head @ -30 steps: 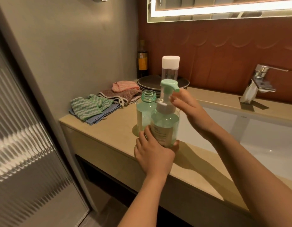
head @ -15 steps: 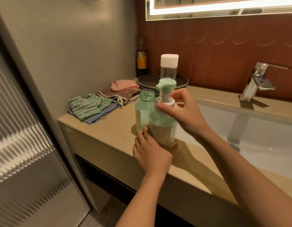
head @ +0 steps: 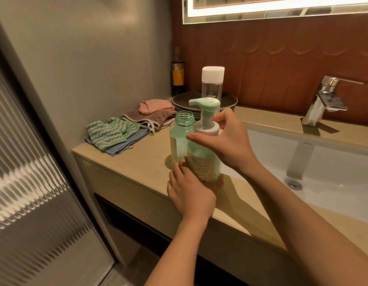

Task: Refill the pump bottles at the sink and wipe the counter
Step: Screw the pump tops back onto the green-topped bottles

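Observation:
A green pump bottle (head: 201,162) with a mint pump head (head: 205,104) stands near the counter's front edge. My left hand (head: 189,193) grips its base. My right hand (head: 224,139) curls round the white collar under the pump, thumb in front. Just behind it stands a second green bottle (head: 180,139) with an open threaded neck and no pump, partly filled. A clear bottle with a white cap (head: 212,82) stands further back.
Folded cloths lie at the counter's left end: green striped (head: 108,133) on blue, brown (head: 146,118) and pink (head: 154,106). Dark plates (head: 185,101) are stacked behind the bottles, a dark bottle (head: 177,73) in the corner. The white sink (head: 333,178) and chrome tap (head: 323,100) are at right.
My right hand came down from the pump's spout to the collar and has turned round it; the spout now points left instead of right. My left hand stays at the base.

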